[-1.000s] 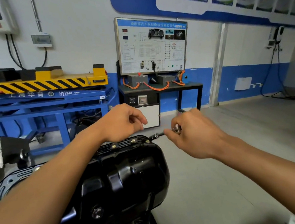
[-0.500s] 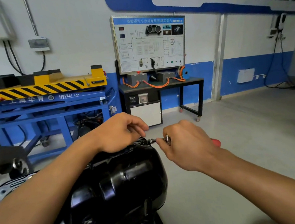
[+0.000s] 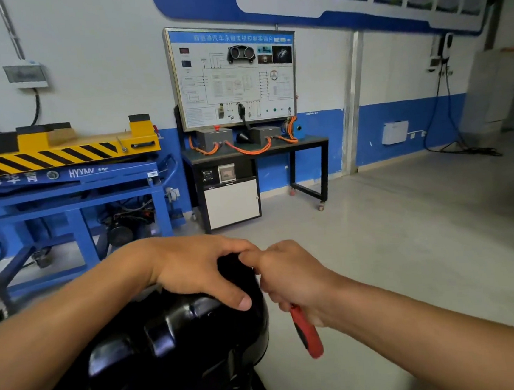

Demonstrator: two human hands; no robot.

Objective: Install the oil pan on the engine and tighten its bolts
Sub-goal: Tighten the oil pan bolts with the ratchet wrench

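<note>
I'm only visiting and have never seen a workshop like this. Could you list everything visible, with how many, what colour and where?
oil pan: one, black, bottom left, under the left hand
wrench: one, red handle, sticking out below the right hand
lift table: one, yellow-black top on blue frame, left
display board: one, white with blue header, back wall
table: one, black, under the board
cables: several, orange, on the table
left hand: one, gripping the pan's far end
right hand: one, gripping the wrench

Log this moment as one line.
stage: bolt tightening | left hand: curled over far end of oil pan | right hand: grips red-handled tool | tool head: hidden behind hands
</note>
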